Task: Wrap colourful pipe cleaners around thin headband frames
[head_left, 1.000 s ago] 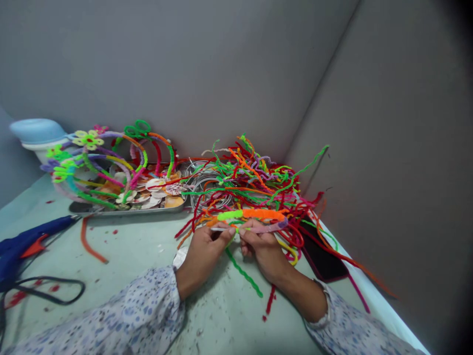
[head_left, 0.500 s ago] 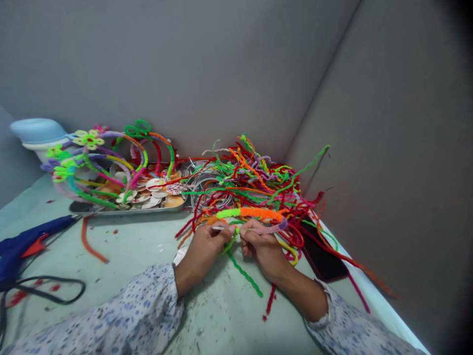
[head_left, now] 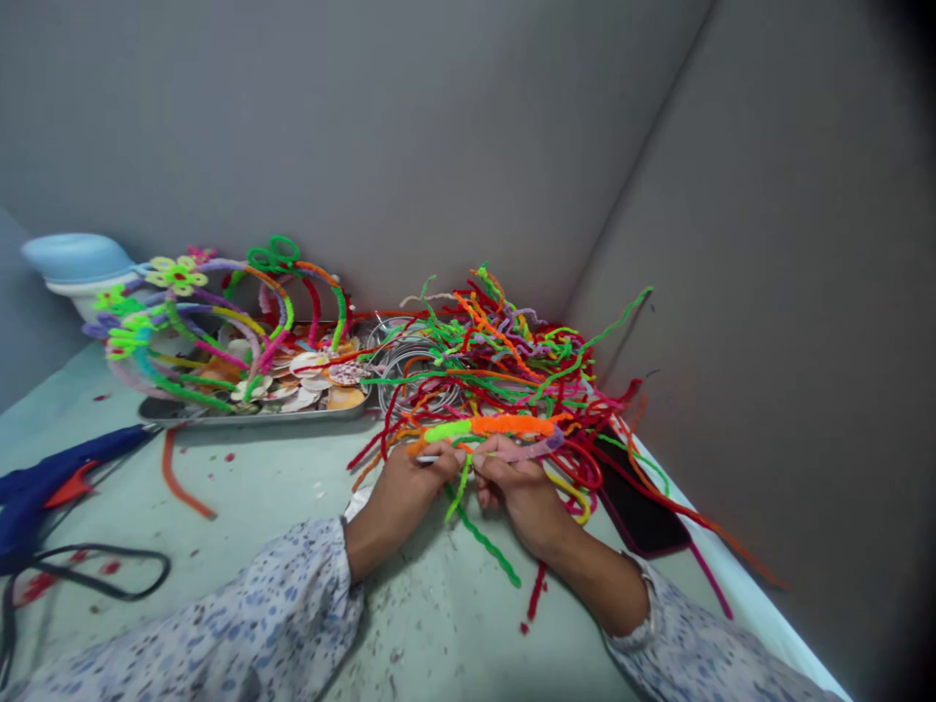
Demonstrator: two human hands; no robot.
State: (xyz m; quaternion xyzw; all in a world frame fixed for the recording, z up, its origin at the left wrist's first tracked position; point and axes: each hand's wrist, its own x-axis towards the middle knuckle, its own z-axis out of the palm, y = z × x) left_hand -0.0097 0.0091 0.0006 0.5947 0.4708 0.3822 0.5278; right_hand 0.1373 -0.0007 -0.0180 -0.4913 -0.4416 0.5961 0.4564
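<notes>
A headband point(head_left: 512, 426) wrapped in lime, orange, purple and lilac pipe cleaner is held low over the table, its curve facing away from me. My left hand point(head_left: 399, 497) pinches its left part, where a thin pale bare stretch shows by the fingers. My right hand point(head_left: 523, 497) is closed on the lilac-wrapped part, fingertips close to the left thumb. Between both hands a lime green pipe cleaner point(head_left: 459, 490) dangles from the band toward me. Which fingertips grip it is partly hidden. A darker green pipe cleaner point(head_left: 489, 553) lies on the table beneath.
Behind my hands spreads a tangled heap of pipe cleaners point(head_left: 504, 341), with wire coils point(head_left: 413, 375) beside it. Finished headbands point(head_left: 270, 268) stand on a metal tray point(head_left: 292, 420) of shells. A blue glue gun point(head_left: 65, 468) lies left, a phone point(head_left: 647, 517) right.
The headband's far curve has tipped slightly down toward me. The lime green pipe cleaner's loose end now hangs straighter and further out between my hands. Both hands stay nearly in place.
</notes>
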